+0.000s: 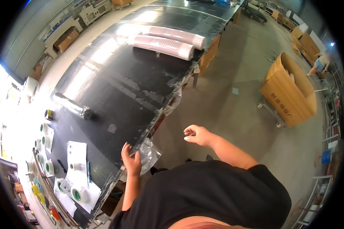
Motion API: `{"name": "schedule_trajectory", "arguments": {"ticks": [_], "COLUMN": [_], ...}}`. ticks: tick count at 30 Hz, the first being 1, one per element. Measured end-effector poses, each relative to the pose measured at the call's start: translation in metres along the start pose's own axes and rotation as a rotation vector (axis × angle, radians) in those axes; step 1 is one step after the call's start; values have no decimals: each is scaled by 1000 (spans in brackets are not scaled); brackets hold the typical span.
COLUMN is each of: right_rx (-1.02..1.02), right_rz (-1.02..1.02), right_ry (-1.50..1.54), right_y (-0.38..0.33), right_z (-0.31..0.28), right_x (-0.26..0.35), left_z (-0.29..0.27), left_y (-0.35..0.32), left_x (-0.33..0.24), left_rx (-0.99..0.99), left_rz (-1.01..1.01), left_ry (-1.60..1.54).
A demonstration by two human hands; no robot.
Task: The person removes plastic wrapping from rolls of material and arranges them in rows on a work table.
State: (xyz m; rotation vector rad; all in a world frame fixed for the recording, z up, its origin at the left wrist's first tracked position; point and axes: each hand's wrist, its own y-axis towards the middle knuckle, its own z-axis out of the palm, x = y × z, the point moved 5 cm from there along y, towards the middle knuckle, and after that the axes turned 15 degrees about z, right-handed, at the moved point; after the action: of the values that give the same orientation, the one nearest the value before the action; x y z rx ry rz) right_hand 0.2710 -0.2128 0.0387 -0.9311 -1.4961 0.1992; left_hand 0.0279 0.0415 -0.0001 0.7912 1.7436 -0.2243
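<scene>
The left hand (132,163) is raised at the near edge of the dark tabletop (103,143), its fingers spread apart and gripping nothing visible. Just beside it, a clear plastic sheet (150,152) hangs over that edge; whether hand and sheet touch cannot be told. The right hand (200,136) hangs in the air over the floor (221,99), well apart from the left; its fingers are loosely curled, with a gap to the thumb and nothing visible between them.

Left of the left hand, paper sheets (77,150) lie on the tabletop, with a large roll of tape (79,195) and a small white roll (75,166) on them. A blue pen (89,170) lies along their right side and a black pen (61,165) on their left. More green-cored tape rolls (45,141) line the left side. Farther up lies a shiny film-wrapped roll (72,105), and two pinkish wrapped rolls (162,46) lie side by side toward the far right edge. Across the floor, a large open cardboard box (283,101) stands on a wheeled base (270,113); beyond it is another person (322,63).
</scene>
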Motion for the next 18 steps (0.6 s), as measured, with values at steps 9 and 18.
{"name": "schedule_trajectory", "arguments": {"ticks": [9,18], "right_rx": [-302,-840], "right_rz": [-80,-601], "right_ry": [180,-397], "right_y": [-15,168], "right_z": [-174,-410], "right_x": [-53,152], "left_z": [204,402], "left_y": [163,430], "left_x": [-84,-68], "left_rx": [322,147], "left_rz": [-482,-583], "left_ry": [-435,-432]}}
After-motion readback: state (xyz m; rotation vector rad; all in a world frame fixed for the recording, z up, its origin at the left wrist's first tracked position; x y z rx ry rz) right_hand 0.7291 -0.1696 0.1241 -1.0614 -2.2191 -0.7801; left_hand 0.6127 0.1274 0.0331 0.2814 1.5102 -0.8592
